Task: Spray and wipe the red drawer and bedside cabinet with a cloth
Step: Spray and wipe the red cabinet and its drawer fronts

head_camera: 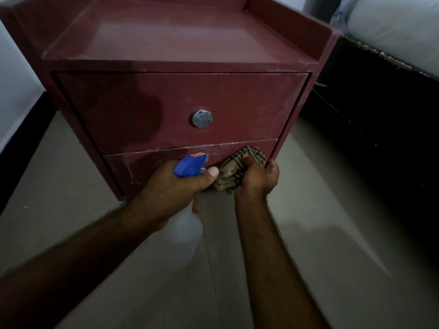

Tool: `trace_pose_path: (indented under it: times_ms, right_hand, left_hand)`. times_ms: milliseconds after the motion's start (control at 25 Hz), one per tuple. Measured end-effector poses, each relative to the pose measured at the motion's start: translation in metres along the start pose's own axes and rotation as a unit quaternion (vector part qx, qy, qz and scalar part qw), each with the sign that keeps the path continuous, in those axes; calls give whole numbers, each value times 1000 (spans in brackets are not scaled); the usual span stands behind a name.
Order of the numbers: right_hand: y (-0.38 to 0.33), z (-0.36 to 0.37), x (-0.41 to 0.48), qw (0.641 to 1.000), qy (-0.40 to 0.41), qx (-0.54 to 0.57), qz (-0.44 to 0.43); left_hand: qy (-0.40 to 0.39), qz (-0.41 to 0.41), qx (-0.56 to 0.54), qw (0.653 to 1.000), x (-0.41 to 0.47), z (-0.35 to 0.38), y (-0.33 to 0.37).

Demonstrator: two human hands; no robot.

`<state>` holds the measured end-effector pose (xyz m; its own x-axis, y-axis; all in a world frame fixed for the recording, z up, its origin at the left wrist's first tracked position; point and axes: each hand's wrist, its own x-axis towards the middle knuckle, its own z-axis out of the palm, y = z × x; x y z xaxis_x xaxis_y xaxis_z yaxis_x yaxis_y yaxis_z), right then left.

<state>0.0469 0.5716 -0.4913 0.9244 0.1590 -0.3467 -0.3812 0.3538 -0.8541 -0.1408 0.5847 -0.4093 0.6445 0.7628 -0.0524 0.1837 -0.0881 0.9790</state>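
Observation:
The red bedside cabinet [180,39] stands in front of me with a raised rim round its top. Its upper drawer [142,110] carries a round metal knob [202,118] and shows a darker wet patch on the left. My left hand [175,186] grips a spray bottle [190,163] with a blue head and a pale body, in front of the lower drawer [147,167]. My right hand [255,178] grips a bunched checked cloth [240,169] against the lower drawer's right end.
A dark bed base [380,115] with a white mattress [399,27] stands close on the right. A white wall with a dark skirting [23,148] runs along the left. Pale floor tiles [332,233] lie under and around me.

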Motion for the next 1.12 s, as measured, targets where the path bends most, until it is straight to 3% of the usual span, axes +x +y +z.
trace_pose_path:
  times_ms: [240,440,560,720,960,1120]
  right_hand:
    - [-1,6,-20,990,-70,-90,-84]
    - [-12,5,-16,985,-40,-118,-121]
    - [-3,8,-29,974,-83,-148,-148]
    - [0,9,-32,970,-138,-154,-127]
    - [-12,6,-23,977,-71,-147,-140]
    - [6,5,-37,964,-135,-190,-128]
  left_hand:
    - [-10,-2,-8,1000,-1,-1,-2]
    - [-4,0,-7,1000,0,-3,-1]
    - [-14,21,-11,1000,-1,-4,0]
    - [-20,9,-17,1000,-2,-2,0]
    - [-4,12,-2,1000,-6,-4,-1]
    - [-7,10,-15,1000,-6,-3,0]
